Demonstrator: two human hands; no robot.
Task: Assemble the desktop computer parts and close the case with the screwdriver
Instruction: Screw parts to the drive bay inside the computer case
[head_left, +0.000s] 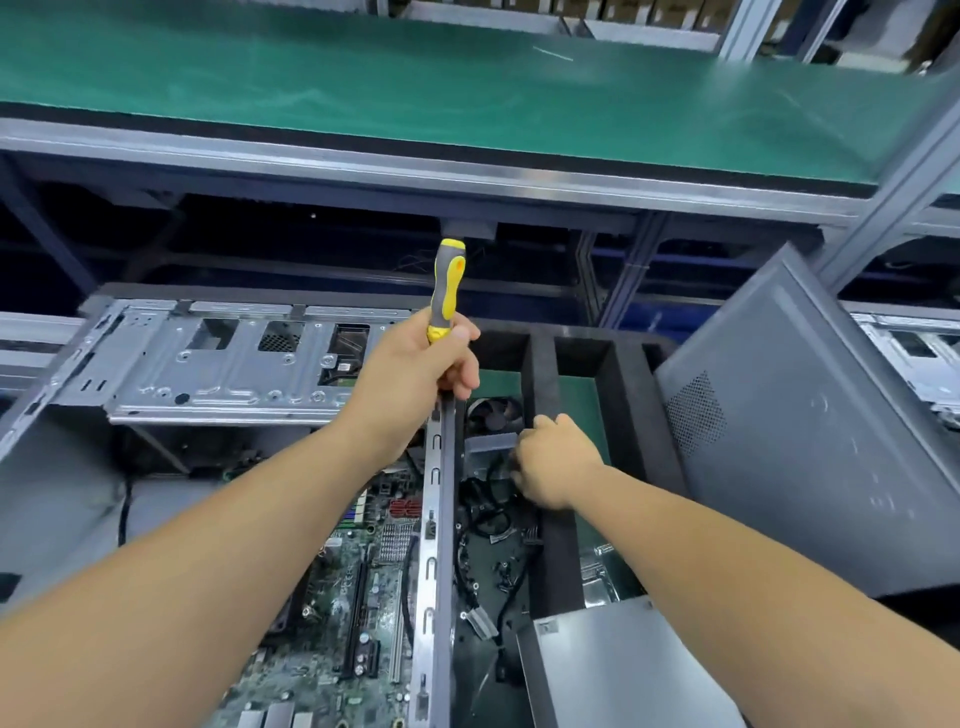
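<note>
Left hand (415, 374) grips the screwdriver (447, 288) by its lower handle, handle up, while resting on the case (439, 519) edge rail. Right hand (553, 462), fingers curled, reaches among cables (483, 519) in the foam tray (540, 374); its hold cannot be told. Side panel (810, 431) leans right, nearer the right hand.

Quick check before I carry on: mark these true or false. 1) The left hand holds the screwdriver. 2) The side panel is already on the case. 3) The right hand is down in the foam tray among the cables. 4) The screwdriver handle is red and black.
1) True: the left hand grips the screwdriver.
2) False: the side panel leans off to the right; the case is open, motherboard showing.
3) True: the right hand reaches into the foam tray by the cables.
4) False: yellow and grey.
</note>
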